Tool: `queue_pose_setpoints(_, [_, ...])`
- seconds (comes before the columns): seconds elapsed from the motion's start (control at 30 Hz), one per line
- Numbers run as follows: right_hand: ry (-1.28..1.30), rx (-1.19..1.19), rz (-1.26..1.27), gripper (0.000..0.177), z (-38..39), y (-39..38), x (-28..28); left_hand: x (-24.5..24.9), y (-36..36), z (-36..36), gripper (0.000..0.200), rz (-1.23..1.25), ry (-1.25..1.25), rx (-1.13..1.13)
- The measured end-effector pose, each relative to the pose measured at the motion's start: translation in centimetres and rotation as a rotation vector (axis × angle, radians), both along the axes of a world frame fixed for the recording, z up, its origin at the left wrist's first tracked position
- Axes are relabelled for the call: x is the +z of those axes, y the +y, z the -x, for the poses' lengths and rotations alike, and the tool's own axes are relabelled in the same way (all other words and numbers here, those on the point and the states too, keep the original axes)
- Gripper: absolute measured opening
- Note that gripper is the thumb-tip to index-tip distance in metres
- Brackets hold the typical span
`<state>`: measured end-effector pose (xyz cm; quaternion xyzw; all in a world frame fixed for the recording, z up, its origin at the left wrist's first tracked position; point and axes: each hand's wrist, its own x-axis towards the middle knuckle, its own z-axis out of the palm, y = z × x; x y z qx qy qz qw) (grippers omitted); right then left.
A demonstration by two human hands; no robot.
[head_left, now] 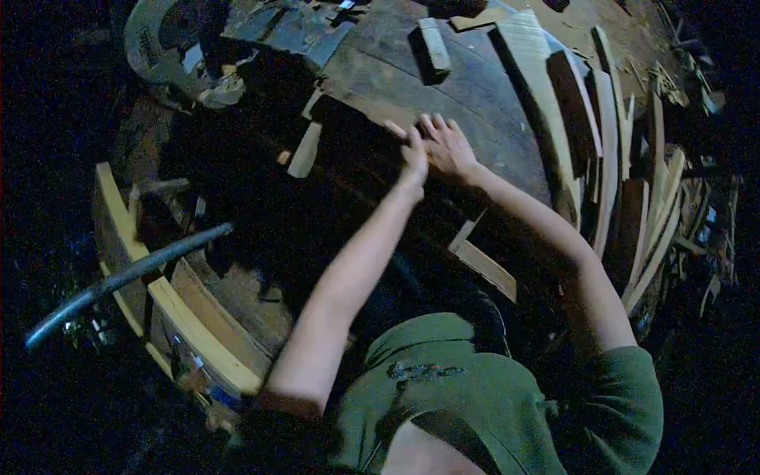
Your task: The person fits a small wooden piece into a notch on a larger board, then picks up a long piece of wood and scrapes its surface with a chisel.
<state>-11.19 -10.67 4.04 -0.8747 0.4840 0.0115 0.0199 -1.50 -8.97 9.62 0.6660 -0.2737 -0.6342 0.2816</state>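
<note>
Both hands meet at the near edge of a dark wooden work surface (pixel 380 71), around the upper middle of the view. My left hand (pixel 413 157) has its fingers apart and its palm side against my right hand. Fingers spread, my right hand (pixel 449 148) lies beside it over the surface edge. No object shows in either hand. Beyond them a short pale wooden block (pixel 435 49) rests on the surface. To the right, a long pale board (pixel 538 87) lies lengthwise.
Several curved wooden strips (pixel 608 150) lie at the right. A metal pipe (pixel 127 275) crosses yellowish beams (pixel 190 324) at the lower left. A large curved clamp-like object (pixel 144 47) stands at the upper left. An L-shaped wooden piece (pixel 484 267) lies below my hands.
</note>
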Motion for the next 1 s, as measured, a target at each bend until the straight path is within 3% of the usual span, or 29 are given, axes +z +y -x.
queue_pose_setpoints(0.03, [-0.137,0.006,0.082,0.034,2.3,2.3,-0.5,-8.4,1.3,0.2,0.075,-0.067,-0.002,-0.176])
queue_pose_setpoints(0.07, [0.009,-0.007,0.045,0.035,4.0,4.4,-0.1,-1.4,3.8,3.1,0.081,0.043,0.002,-0.069])
queue_pose_setpoints(0.1, [0.031,-0.021,0.047,0.035,5.9,6.4,-0.7,-0.5,5.8,5.1,0.078,0.142,-0.069,-0.051])
queue_pose_setpoints(0.13, [0.041,-0.034,0.016,0.034,7.5,8.3,-0.2,-3.9,7.5,6.4,0.076,0.128,0.1,-0.058])
queue_pose_setpoints(0.17, [0.019,-0.03,0.0,0.032,9.0,10.0,0.4,-1.2,8.6,7.5,0.074,0.055,0.027,-0.139])
queue_pose_setpoints(0.23, [0.018,-0.04,-0.014,0.028,11.4,12.4,0.4,-5.9,11.5,10.4,0.071,0.388,-0.04,-0.033])
queue_pose_setpoints(0.27, [0.021,-0.046,-0.014,0.028,11.8,12.9,0.7,-6.0,11.7,10.4,0.071,0.388,-0.035,-0.038])
queue_pose_setpoints(0.33, [-0.015,-0.06,-0.114,0.024,12.0,12.9,1.5,-6.2,11.5,9.8,0.068,0.197,-0.17,-0.362])
queue_pose_setpoints(0.43, [-0.012,-0.047,-0.158,0.022,11.0,11.7,2.1,-6.3,11.0,9.1,0.068,0.176,-0.132,-0.29])
queue_pose_setpoints(0.5, [-0.041,-0.026,-0.124,0.024,8.9,9.4,1.6,-5.0,9.3,8.0,0.072,0.237,-0.008,-0.072])
queue_pose_setpoints(0.57, [0.034,-0.009,-0.075,0.024,5.9,6.8,0.6,-5.7,6.7,5.4,0.074,0.317,-0.005,-0.019])
queue_pose_setpoints(0.63, [-0.044,0.029,-0.105,0.027,3.3,3.3,0.7,-3.7,3.7,2.6,0.077,0.179,-0.08,-0.007])
queue_pose_setpoints(0.67, [0.045,0.045,-0.144,0.03,1.4,1.5,1.4,-4.4,2.1,0.9,0.077,0.174,-0.086,0.001])
queue_pose_setpoints(0.77, [0.087,0.12,0.067,0.036,-4.3,-4.3,-1.0,-6.9,-3.7,-4.7,0.078,-0.138,0.004,0.155])
queue_pose_setpoints(0.8, [0.064,0.094,0.102,0.035,-6.9,-6.2,-1.3,-6.5,-5.7,-6.9,0.08,-0.018,0.009,0.153])
queue_pose_setpoints(0.83, [-0.14,0.138,0.16,0.033,-8.6,-8.2,-1.8,-5.9,-7.6,-9.2,0.082,0.101,0.01,0.151])
queue_pose_setpoints(0.97, [-0.022,0.038,0.176,0.033,-14.1,-11.9,-0.1,-6.2,-12.7,-15.3,0.085,-0.033,-0.214,0.064])
queue_pose_setpoints(1.0, [-0.021,0.034,0.173,0.033,-14.1,-11.7,-1.1,-4.2,-12.0,-14.3,0.088,-0.002,-0.227,0.04])
